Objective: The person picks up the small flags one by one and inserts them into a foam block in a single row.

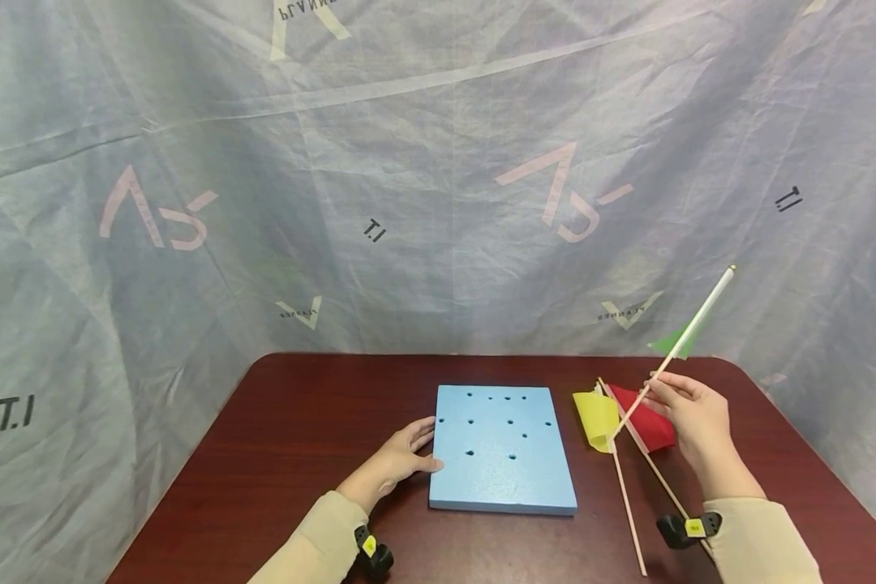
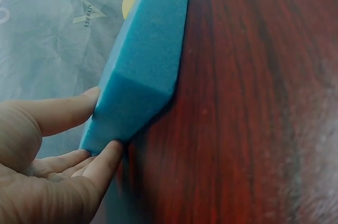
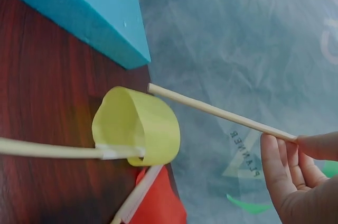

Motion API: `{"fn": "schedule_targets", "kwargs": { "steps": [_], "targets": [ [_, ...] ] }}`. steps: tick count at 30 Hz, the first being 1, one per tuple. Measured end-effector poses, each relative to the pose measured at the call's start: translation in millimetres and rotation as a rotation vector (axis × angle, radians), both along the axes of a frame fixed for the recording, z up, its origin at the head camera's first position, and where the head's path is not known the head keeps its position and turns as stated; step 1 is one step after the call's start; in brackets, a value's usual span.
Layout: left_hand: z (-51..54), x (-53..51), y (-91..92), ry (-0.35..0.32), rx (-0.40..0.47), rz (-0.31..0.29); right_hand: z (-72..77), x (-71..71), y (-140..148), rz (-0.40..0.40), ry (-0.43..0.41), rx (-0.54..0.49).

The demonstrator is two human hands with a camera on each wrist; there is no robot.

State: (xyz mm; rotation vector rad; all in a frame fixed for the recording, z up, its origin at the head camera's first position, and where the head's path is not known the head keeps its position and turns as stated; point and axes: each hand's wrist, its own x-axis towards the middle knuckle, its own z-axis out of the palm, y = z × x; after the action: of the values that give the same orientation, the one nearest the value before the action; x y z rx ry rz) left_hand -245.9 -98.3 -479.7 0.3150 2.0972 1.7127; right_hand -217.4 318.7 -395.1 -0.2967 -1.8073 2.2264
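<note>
A light blue foam board [image 1: 500, 478] with several holes in its top lies flat on the table. My left hand [image 1: 401, 458] rests against its left edge; in the left wrist view the thumb touches the upper edge and the fingertips touch the side. My right hand [image 1: 689, 410] pinches a green flag's stick [image 1: 638, 397] between thumb and fingers, the stick tilted up to the right. The green flag [image 1: 677, 341] hangs near its upper part. Below, a yellow flag [image 1: 597, 420] and a red flag [image 1: 650, 423] lie on the table, right of the board.
The dark red wooden table [image 1: 299, 430] has rounded far corners. A grey printed sheet [image 1: 409, 203] hangs behind it. Two thin flag sticks reach toward the table's near right side, one passing under my right wrist.
</note>
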Motion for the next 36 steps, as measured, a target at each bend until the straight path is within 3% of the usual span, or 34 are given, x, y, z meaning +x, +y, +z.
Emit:
{"fn": "schedule_targets", "kwargs": {
  "steps": [7, 14, 21, 27, 36],
  "targets": [
    [2.5, 4.5, 1.6, -0.011, 0.018, 0.007, 0.8, -7.3, -12, -0.013, -0.007, 0.025],
    [-0.6, 2.6, 2.9, -0.011, 0.029, 0.014, -1.6, -11.0, -22, -0.042, -0.013, 0.024],
    [-1.3, 3.3, 1.9, -0.014, 0.017, 0.021, -0.4, -17.6, -37, -0.107, 0.002, 0.002],
    [-2.0, 4.6, 1.8, -0.011, 0.025, 0.021, 0.4, -23.0, -49, -0.107, 0.043, -0.017],
    [-2.2, 4.3, 2.4, -0.005, 0.021, 0.019, -0.5, -27.3, -63, -0.132, 0.037, -0.034]
  ]
}}
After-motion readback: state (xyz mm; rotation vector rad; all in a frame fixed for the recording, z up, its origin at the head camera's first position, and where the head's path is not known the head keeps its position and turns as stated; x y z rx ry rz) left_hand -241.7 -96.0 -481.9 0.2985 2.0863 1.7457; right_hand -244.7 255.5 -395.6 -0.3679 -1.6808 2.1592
